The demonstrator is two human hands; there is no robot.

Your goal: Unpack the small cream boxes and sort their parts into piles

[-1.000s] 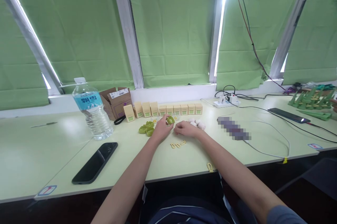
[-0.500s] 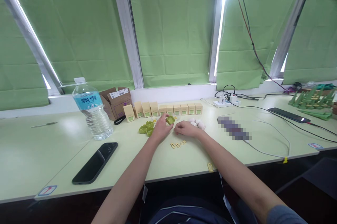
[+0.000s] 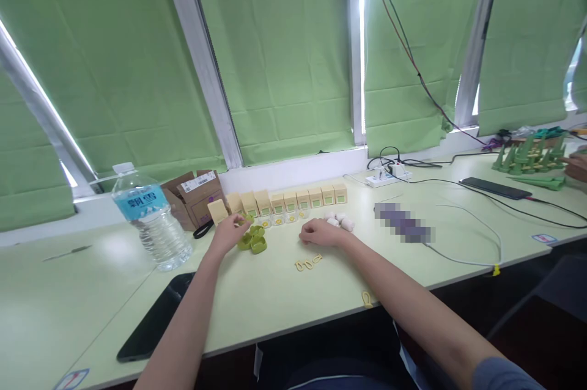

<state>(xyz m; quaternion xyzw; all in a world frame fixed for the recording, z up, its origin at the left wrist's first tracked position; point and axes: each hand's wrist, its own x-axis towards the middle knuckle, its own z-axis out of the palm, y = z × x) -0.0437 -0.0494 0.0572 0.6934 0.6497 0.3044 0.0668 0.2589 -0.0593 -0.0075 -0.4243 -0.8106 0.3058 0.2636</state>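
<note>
Left hand, with fingers and thumb bent close together, has hold of a green cup at its fingertips, just behind three companion cups on the counter. Judging by the layout, the work is partway: those three cups sit clustered, the fourth is in the hand, and the other small parts lie in separate groups, none visibly joined to a cup. The held piece is mostly hidden by the fingers; its companions look olive-green, hollow and open-topped, with rounded walls. Pale boxes stand in a row behind, and clear pieces with yellow centres lie in front of them. Nearer the person are three thin yellow loops, loose and apart from the cups. Right hand rests on the counter, fingers curled under; whether anything is inside I cannot tell. White pieces lie just beyond it, and another loop lies at the front edge.
</note>
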